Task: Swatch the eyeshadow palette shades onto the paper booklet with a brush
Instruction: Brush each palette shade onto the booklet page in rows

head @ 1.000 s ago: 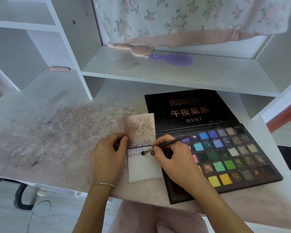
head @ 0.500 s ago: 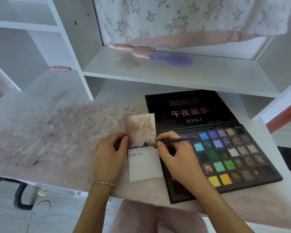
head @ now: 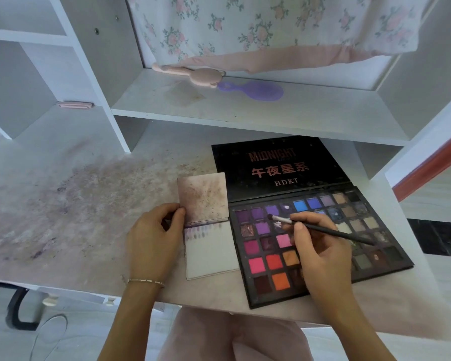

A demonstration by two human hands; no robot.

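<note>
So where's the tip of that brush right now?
In the head view, the brush is held by the right hand, and its tip sits over the purple shades at the upper left of the eyeshadow palette, right of the paper booklet.

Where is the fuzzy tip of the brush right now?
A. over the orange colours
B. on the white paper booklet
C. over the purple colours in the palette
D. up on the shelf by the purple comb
C: the right hand holds the brush with its tip over the purple pans at the top left of the palette, away from the booklet.
</note>
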